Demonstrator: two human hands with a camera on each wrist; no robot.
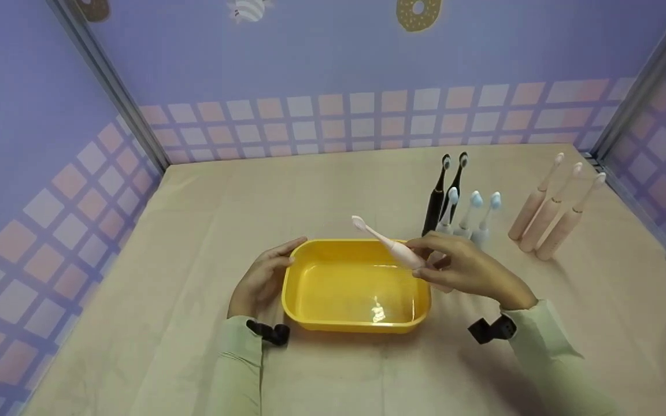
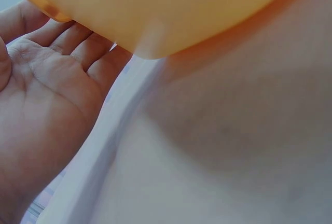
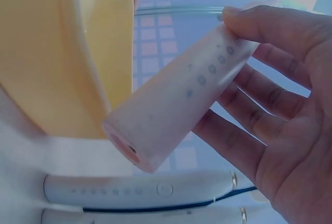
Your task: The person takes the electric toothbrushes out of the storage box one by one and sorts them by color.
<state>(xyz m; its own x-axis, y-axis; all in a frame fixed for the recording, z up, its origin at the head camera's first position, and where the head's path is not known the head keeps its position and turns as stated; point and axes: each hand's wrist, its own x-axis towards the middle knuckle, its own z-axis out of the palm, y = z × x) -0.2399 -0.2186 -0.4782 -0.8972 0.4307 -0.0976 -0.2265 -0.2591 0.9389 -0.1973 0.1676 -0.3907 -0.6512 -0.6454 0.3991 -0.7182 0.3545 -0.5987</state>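
Observation:
A pale pink electric toothbrush (image 1: 405, 254) is in my right hand (image 1: 463, 266), held by thumb and fingers around its handle (image 3: 171, 99). It tilts over the right side of a yellow plastic basin (image 1: 339, 289), its brush head pointing up and left. My left hand (image 1: 261, 280) holds the basin's left end, thumb by the rim and fingers against the outer wall (image 2: 171, 6). Inside the basin only its glossy floor and a light reflection show. In the left wrist view, my left fingers (image 2: 78, 40) are partly hidden by the basin.
Right of the basin stand two black electric toothbrushes (image 1: 434, 211) and three white ones with bluish heads (image 1: 480, 234), partly behind my right hand. Three pink toothbrushes (image 1: 541, 222) stand farther right. Patterned wall panels (image 1: 344, 63) enclose the beige tabletop (image 1: 206, 231).

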